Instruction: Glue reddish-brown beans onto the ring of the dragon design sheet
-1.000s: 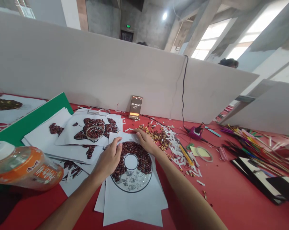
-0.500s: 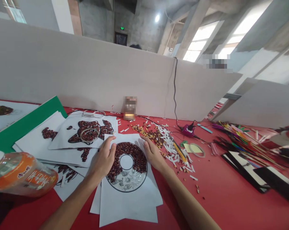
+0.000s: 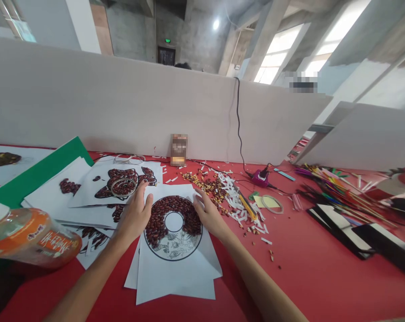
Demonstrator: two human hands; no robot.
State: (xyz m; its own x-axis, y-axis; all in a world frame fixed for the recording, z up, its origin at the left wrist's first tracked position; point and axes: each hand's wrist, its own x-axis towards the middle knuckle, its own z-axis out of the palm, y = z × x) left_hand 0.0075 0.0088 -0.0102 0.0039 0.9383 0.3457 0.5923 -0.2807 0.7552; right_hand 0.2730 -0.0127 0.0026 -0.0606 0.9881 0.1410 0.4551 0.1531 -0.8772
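Note:
A white paper sheet (image 3: 175, 281) lies before me on another sheet, printed with a black-outlined ring. Dark red beans (image 3: 177, 205) cover the ring's upper part and sides; line drawings show in its lower part. My left hand (image 3: 137, 214) is at the sheet's upper left edge, thumb and fingers apart. At the right edge, my right hand (image 3: 211, 214) has its fingers spread, with the thumb by the beans. Neither hand visibly grips anything. Left of them, a bean picture of an animal (image 3: 111, 185) lies on stacked papers, a tape roll (image 3: 112, 188) on it.
A plastic jar with an orange label (image 3: 31, 237) stands at the left, near a green board (image 3: 44, 165). Loose kernels (image 3: 205, 183), paper scraps (image 3: 231, 194) and a yellow cutter (image 3: 249, 208) lie right of my hands. A purple power adapter (image 3: 260, 178) and coloured sticks (image 3: 343, 188) lie farther right.
The view has shifted slightly. My left hand has drawn a little outward from the ring; my right thumb has come slightly inward toward the beans. The sheet looks much the same.

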